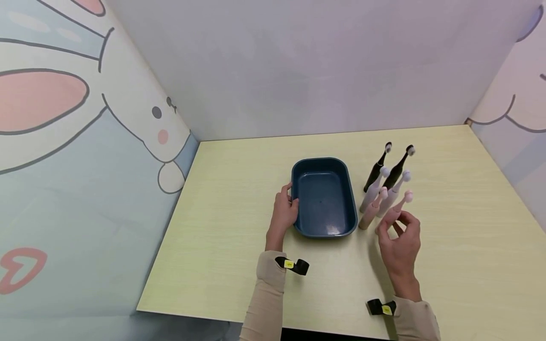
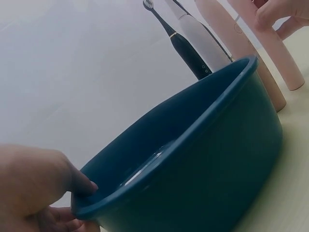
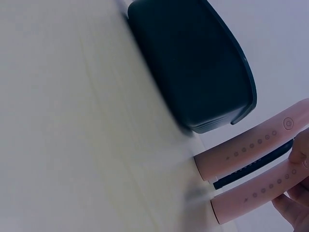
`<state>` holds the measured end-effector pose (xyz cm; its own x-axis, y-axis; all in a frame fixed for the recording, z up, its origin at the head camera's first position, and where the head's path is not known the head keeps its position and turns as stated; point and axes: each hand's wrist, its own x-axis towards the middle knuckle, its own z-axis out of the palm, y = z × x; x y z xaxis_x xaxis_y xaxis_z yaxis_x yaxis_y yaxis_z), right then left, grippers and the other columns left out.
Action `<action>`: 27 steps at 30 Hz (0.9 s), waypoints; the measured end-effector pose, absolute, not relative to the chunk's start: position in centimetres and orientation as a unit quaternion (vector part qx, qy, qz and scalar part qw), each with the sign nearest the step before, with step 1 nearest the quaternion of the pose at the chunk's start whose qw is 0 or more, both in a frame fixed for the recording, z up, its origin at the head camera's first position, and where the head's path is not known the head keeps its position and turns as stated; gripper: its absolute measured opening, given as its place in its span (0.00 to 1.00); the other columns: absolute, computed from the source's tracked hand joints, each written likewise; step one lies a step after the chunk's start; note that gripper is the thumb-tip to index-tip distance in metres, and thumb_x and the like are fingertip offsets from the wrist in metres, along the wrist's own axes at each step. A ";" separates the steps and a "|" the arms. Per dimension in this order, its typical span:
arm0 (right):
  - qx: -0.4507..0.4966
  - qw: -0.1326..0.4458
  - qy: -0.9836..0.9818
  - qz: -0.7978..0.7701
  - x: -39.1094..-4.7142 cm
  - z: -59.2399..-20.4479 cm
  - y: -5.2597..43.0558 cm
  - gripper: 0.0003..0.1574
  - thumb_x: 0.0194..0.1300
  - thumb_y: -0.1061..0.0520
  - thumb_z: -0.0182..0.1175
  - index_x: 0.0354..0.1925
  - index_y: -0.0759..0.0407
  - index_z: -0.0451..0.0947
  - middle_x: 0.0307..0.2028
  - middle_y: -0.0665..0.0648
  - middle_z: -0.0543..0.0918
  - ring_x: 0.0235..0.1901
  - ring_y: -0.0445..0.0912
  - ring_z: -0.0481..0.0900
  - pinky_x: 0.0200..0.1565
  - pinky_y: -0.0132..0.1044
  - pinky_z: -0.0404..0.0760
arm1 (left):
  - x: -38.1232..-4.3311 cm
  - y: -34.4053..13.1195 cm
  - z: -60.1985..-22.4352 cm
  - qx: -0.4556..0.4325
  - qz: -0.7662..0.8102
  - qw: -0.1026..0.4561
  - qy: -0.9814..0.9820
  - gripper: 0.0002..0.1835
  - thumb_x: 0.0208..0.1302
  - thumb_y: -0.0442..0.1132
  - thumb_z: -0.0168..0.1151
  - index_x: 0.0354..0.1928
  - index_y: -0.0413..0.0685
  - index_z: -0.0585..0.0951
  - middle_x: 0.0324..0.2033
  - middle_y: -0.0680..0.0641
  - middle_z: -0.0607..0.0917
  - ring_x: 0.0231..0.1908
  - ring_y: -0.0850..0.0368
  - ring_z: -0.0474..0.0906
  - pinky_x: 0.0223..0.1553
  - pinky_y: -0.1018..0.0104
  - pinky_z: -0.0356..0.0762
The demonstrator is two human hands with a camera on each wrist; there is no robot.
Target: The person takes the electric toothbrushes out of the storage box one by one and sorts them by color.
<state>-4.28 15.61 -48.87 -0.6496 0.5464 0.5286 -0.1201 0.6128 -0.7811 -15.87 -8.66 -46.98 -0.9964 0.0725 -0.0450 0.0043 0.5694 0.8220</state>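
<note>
My left hand (image 1: pixel 283 210) grips the left side of a dark blue plastic basin (image 1: pixel 322 201), with the thumb over its rim in the left wrist view. Nothing lies inside the basin. To its right, my right hand (image 1: pixel 401 244) pinches a pink electric toothbrush (image 1: pixel 395 213) by its upper handle; the brush stands nearly upright, leaning slightly right. Whether its base touches the table I cannot tell. Beside it stands a second pink toothbrush (image 1: pixel 369 214). Behind these are two pale lilac-white toothbrushes (image 1: pixel 372 193) and, farthest back, two black toothbrushes (image 1: pixel 375 173).
Everything stands on a pale yellow wood-grain table (image 1: pixel 230 203). A plain light wall (image 1: pixel 298 71) rises behind its back edge. Printed cartoon panels (image 1: pixel 85 199) flank the table on the left and right. The basin's right wall is close to the toothbrushes.
</note>
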 end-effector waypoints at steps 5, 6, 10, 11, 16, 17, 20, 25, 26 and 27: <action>-0.133 0.385 -0.812 0.419 -4.1 -48.7 15.6 0.26 0.59 0.64 0.61 0.53 0.73 0.67 0.47 0.69 0.74 0.49 0.23 0.67 0.47 0.14 0.69 | -15.9 -8.7 -47.0 0.021 0.460 0.038 0.887 0.28 0.70 0.37 0.52 0.71 0.51 0.61 0.41 0.44 0.73 0.38 0.55 0.72 0.39 0.64 0.74; -0.134 0.383 -0.812 0.419 -4.0 -48.7 15.6 0.26 0.59 0.64 0.61 0.53 0.73 0.67 0.47 0.69 0.74 0.49 0.23 0.66 0.47 0.14 0.69 | -15.9 -8.7 -47.0 0.021 0.461 0.039 0.886 0.28 0.71 0.37 0.52 0.71 0.51 0.61 0.41 0.44 0.73 0.38 0.55 0.72 0.39 0.64 0.74; -0.134 0.382 -0.811 0.422 -4.0 -48.6 15.6 0.26 0.58 0.64 0.61 0.53 0.73 0.67 0.47 0.69 0.74 0.48 0.23 0.66 0.47 0.14 0.69 | -15.8 -8.7 -46.9 0.022 0.463 0.039 0.885 0.28 0.71 0.37 0.52 0.71 0.51 0.61 0.41 0.44 0.73 0.38 0.55 0.72 0.38 0.64 0.73; -0.134 0.383 -0.811 0.422 -4.0 -48.6 15.6 0.26 0.58 0.64 0.61 0.53 0.74 0.67 0.47 0.69 0.74 0.48 0.23 0.66 0.47 0.14 0.69 | -15.8 -8.7 -46.9 0.021 0.463 0.039 0.885 0.28 0.71 0.37 0.52 0.71 0.51 0.61 0.40 0.44 0.73 0.38 0.55 0.72 0.38 0.64 0.73; -0.132 0.385 -0.811 0.420 -3.9 -48.6 15.6 0.25 0.58 0.64 0.61 0.52 0.73 0.68 0.46 0.69 0.74 0.48 0.23 0.66 0.46 0.13 0.69 | -15.8 -8.7 -46.8 0.021 0.462 0.039 0.886 0.28 0.71 0.37 0.52 0.71 0.51 0.61 0.40 0.44 0.73 0.38 0.55 0.72 0.38 0.64 0.73; -0.132 0.385 -0.812 0.419 -3.9 -48.6 15.6 0.25 0.58 0.64 0.61 0.52 0.73 0.68 0.46 0.69 0.74 0.48 0.22 0.66 0.46 0.13 0.69 | -15.8 -8.7 -46.8 0.021 0.462 0.039 0.886 0.28 0.71 0.37 0.52 0.71 0.51 0.61 0.40 0.44 0.73 0.38 0.55 0.72 0.38 0.64 0.73; -0.133 0.383 -0.813 0.417 -3.9 -48.6 15.6 0.25 0.59 0.63 0.61 0.52 0.73 0.68 0.47 0.69 0.74 0.49 0.22 0.66 0.47 0.13 0.69 | -15.8 -8.7 -46.9 0.021 0.462 0.039 0.886 0.28 0.71 0.37 0.52 0.71 0.51 0.61 0.40 0.44 0.73 0.38 0.55 0.72 0.39 0.64 0.73; -0.135 0.383 -0.813 0.417 -4.0 -48.6 15.6 0.25 0.58 0.63 0.61 0.52 0.73 0.68 0.47 0.69 0.74 0.49 0.23 0.66 0.47 0.13 0.69 | -15.9 -8.7 -47.0 0.023 0.461 0.038 0.886 0.28 0.70 0.37 0.52 0.71 0.51 0.61 0.40 0.44 0.73 0.38 0.55 0.72 0.39 0.64 0.73; -0.135 0.383 -0.814 0.416 -4.0 -48.6 15.6 0.25 0.58 0.63 0.62 0.52 0.73 0.68 0.47 0.69 0.74 0.49 0.23 0.66 0.47 0.13 0.69 | -15.9 -8.7 -47.0 0.023 0.461 0.038 0.886 0.28 0.70 0.37 0.52 0.71 0.52 0.61 0.40 0.44 0.73 0.38 0.55 0.72 0.39 0.64 0.73; -0.135 0.383 -0.814 0.416 -4.0 -48.6 15.6 0.25 0.58 0.63 0.62 0.52 0.73 0.68 0.47 0.69 0.74 0.49 0.23 0.66 0.47 0.13 0.69 | -15.9 -8.7 -47.0 0.023 0.460 0.037 0.887 0.28 0.70 0.37 0.52 0.71 0.52 0.61 0.40 0.44 0.73 0.38 0.55 0.72 0.39 0.64 0.73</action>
<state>-3.96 15.63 -48.65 -0.6705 0.5385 0.5104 -0.0988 0.6170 -0.7808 -15.91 -8.67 -47.03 -0.9961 0.0759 -0.0446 0.0072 0.5752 0.8180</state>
